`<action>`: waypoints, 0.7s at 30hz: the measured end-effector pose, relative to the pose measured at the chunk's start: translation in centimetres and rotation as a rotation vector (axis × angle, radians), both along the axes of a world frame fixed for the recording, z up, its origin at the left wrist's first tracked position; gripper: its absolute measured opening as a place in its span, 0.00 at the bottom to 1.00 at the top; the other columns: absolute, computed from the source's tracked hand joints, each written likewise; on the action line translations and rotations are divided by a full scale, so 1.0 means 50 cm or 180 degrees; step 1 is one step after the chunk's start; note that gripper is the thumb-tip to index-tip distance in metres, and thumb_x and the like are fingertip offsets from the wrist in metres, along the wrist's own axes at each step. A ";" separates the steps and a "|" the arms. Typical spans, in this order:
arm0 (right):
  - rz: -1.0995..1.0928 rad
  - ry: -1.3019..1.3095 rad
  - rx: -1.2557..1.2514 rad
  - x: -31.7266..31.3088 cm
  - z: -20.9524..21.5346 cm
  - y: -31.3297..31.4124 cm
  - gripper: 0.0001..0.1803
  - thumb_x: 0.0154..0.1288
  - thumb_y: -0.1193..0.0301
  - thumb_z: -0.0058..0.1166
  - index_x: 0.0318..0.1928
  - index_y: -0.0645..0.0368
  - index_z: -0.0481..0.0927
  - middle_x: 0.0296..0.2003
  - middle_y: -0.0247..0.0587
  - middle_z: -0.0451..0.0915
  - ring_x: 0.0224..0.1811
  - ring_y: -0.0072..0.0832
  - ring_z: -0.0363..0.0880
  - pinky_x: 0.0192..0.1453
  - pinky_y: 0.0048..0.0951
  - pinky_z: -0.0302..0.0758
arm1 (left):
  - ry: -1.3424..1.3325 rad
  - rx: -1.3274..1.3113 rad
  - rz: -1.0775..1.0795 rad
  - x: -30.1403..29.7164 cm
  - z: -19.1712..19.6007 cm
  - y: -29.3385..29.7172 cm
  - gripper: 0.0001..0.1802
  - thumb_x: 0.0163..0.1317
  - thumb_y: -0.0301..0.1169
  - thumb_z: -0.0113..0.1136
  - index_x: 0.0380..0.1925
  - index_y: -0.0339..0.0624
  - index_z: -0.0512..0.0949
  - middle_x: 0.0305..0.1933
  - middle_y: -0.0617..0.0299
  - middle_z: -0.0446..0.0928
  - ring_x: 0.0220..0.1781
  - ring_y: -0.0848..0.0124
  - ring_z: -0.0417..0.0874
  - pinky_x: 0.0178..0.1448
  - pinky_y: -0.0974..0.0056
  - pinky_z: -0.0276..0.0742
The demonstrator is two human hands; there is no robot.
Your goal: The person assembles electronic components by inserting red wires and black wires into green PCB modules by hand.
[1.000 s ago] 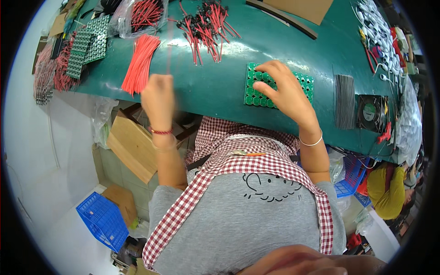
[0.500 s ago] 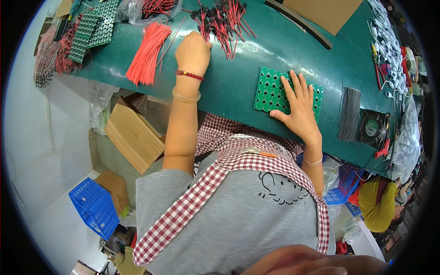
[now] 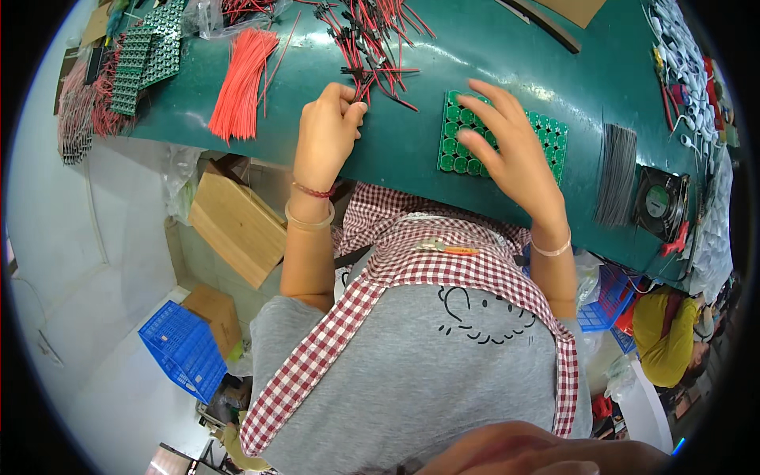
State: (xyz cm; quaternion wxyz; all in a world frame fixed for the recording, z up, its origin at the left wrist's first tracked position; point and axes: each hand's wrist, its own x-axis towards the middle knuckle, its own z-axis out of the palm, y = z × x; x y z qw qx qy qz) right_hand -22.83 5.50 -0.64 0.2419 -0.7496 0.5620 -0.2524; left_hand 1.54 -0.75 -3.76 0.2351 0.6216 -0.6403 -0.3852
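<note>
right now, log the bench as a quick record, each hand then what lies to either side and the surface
left hand: fingers curled at the near end of the red and black wires; grip partly hidden
right hand: open, fingers spread over the green circuit board panel; contact unclear
left side: bundle of red wires
right side: dark grey wire bundle, black fan
surface: green tabletop

Left hand [image 3: 326, 133] pinches wires [image 3: 364, 77] (red, black); right hand [image 3: 516, 154] above green board [image 3: 454, 146].
</note>
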 end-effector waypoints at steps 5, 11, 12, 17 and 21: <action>0.0063 0.0542 -0.0567 0.120 -0.041 -0.112 0.15 0.58 0.69 0.58 0.44 0.62 0.77 0.45 0.48 0.76 0.52 0.43 0.73 0.55 0.42 0.70 | -0.0606 -0.0330 -0.0313 -0.001 0.000 0.010 0.15 0.60 0.26 0.57 0.45 0.27 0.77 0.21 0.55 0.78 0.19 0.73 0.78 0.26 0.68 0.74; -0.0139 0.0843 -0.0289 0.146 -0.109 -0.178 0.10 0.59 0.69 0.56 0.37 0.62 0.78 0.37 0.52 0.78 0.41 0.47 0.78 0.45 0.45 0.74 | -0.0767 -0.0271 -0.0514 0.024 0.025 0.045 0.14 0.60 0.26 0.56 0.44 0.27 0.78 0.21 0.53 0.78 0.19 0.72 0.78 0.26 0.68 0.74; -0.0247 0.0551 -0.0187 0.137 -0.112 -0.184 0.09 0.59 0.70 0.55 0.36 0.62 0.78 0.35 0.52 0.78 0.38 0.48 0.79 0.43 0.46 0.75 | -0.0799 -0.0158 -0.0610 0.030 0.038 0.052 0.14 0.61 0.26 0.55 0.44 0.27 0.79 0.21 0.54 0.78 0.19 0.73 0.77 0.26 0.68 0.73; -0.0351 -0.0617 0.0422 0.095 -0.101 -0.206 0.15 0.58 0.61 0.56 0.30 0.63 0.82 0.27 0.53 0.79 0.32 0.47 0.79 0.38 0.44 0.73 | 0.0460 0.0751 -0.0244 0.035 0.044 0.062 0.12 0.64 0.27 0.53 0.42 0.28 0.74 0.18 0.58 0.76 0.18 0.77 0.75 0.23 0.70 0.70; -0.0666 -0.0445 -0.0129 0.066 -0.096 -0.197 0.16 0.58 0.62 0.53 0.30 0.64 0.82 0.23 0.55 0.78 0.28 0.50 0.77 0.36 0.45 0.73 | -0.0432 0.0199 -0.0282 -0.006 0.010 0.032 0.13 0.66 0.32 0.52 0.43 0.32 0.71 0.19 0.51 0.75 0.21 0.63 0.77 0.27 0.61 0.71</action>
